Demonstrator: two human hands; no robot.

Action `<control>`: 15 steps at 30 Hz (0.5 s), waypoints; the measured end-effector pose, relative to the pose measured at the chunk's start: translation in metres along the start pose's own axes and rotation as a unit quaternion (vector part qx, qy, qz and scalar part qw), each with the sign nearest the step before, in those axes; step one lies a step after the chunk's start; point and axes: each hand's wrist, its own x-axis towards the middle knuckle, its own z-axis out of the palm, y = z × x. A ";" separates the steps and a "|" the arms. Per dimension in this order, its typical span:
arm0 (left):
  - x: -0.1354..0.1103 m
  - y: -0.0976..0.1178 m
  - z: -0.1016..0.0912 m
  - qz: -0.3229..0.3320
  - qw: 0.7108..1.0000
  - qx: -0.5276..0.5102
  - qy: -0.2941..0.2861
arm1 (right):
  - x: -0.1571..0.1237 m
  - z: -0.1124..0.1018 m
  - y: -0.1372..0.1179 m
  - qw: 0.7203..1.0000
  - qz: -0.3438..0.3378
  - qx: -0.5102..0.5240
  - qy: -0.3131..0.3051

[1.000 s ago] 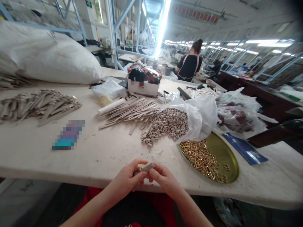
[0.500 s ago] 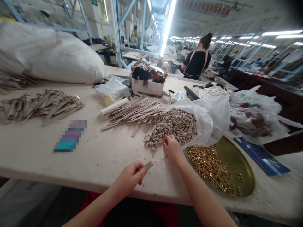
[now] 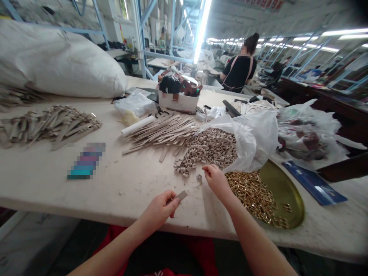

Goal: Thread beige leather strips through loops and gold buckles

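My left hand (image 3: 162, 207) is closed round a short beige strap (image 3: 181, 195), whose flat end sticks out past the thumb. Just in front of the pile of small beige strap loops (image 3: 212, 147), my right hand (image 3: 217, 182) has its fingertips pinched together; whether anything is between them I cannot make out. One loose loop (image 3: 199, 178) lies on the table left of those fingertips, apart from the pile. To the right of this hand, gold metal buckles (image 3: 253, 193) are heaped on an oval olive-gold tray (image 3: 296, 207).
Beige strips (image 3: 165, 132) lie behind the loops, beside a white plastic bag (image 3: 253, 134). Finished-looking straps (image 3: 48, 124) are piled at left, before a big white sack (image 3: 63, 65). A filled white box (image 3: 178, 102) stands at the back. A person (image 3: 240, 67) is farther off.
A single loop now lies apart from the pile, next to my right hand, which has shifted slightly right. My left hand still grips the strap in much the same place.
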 end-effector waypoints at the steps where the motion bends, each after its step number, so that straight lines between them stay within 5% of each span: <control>1: -0.001 0.000 0.000 0.002 1.000 -0.001 -0.002 | 0.000 0.001 0.000 1.000 0.005 0.007 -0.003; 10: -0.011 0.005 -0.002 0.034 0.999 -0.008 0.027 | -0.018 0.005 -0.025 0.982 0.030 0.173 -0.067; 12: -0.013 0.006 -0.002 0.041 0.998 -0.019 0.052 | -0.034 0.004 -0.040 0.934 0.053 0.335 -0.114; 15: -0.014 0.009 0.000 0.051 0.997 -0.020 0.061 | -0.058 0.004 -0.061 0.804 0.111 0.565 -0.147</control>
